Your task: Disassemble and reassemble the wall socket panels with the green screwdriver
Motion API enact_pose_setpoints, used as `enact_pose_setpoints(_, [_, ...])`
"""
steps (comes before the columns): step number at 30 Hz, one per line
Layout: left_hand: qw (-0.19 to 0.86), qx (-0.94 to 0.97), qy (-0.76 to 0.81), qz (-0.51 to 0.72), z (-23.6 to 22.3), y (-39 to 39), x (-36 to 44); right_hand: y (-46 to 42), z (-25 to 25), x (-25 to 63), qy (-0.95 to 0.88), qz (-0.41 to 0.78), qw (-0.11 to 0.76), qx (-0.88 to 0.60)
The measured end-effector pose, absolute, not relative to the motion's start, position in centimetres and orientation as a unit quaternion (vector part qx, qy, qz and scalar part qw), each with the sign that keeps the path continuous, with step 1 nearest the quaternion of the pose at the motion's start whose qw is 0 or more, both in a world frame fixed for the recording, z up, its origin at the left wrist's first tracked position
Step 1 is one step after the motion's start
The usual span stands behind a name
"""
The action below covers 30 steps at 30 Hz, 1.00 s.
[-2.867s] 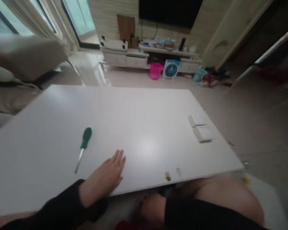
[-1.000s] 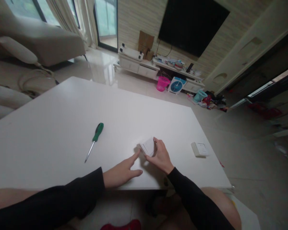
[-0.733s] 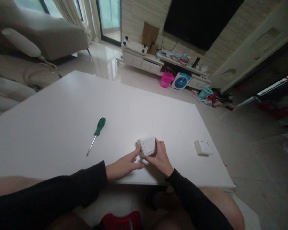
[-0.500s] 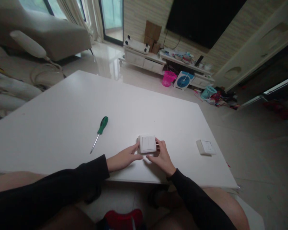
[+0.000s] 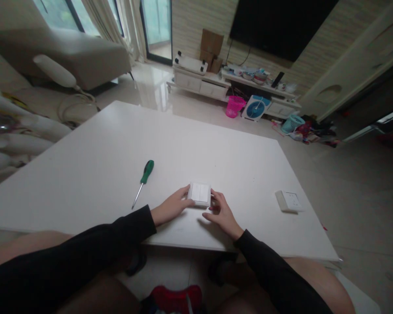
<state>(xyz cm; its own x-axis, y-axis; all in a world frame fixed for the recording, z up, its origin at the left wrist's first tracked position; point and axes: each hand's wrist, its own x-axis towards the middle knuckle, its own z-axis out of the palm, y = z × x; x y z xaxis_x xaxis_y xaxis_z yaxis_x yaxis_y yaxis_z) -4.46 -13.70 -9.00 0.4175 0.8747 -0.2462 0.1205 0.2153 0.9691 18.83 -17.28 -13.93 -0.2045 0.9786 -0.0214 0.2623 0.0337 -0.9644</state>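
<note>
A white two-rocker light switch (image 5: pixel 199 192) on a box-like back is held low over the white table or resting on it; I cannot tell which. My left hand (image 5: pixel 173 206) grips its left side, thumb at the near left corner and fingers along the edge. At the right edge, the fingers of my right hand (image 5: pixel 224 216) press against the switch, while the thumb is held apart in front of it. Its underside is hidden. To the left lies a screwdriver (image 5: pixel 146 172) with a green handle, its tip towards me.
The white table (image 5: pixel 94 174) has a white socket in a box (image 5: pixel 290 201) near its right edge. Below the near edge is a red container (image 5: pixel 178 298) between my legs. Beyond the table stand a TV cabinet (image 5: pixel 212 89), a pink basket (image 5: pixel 235 106) and a blue fan (image 5: pixel 256 108).
The switch has tipped to lie flatter, its face turned more upward. My left thumb has come up onto its near corner. The whole view has shifted slightly.
</note>
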Motion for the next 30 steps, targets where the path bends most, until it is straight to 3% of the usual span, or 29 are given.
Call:
enact_pose_setpoints(11, [0.704,0.430,0.475,0.308,-7.2,-14.2,-4.6,-17.2,-14.6,19.6,-0.590,0.523,0.382,-0.482])
enact_pose_setpoints(30, [0.643,0.461,0.526,0.314,-8.5,-13.7,-4.5,-17.0,-14.0,19.6,-0.569,0.512,0.406,-0.500])
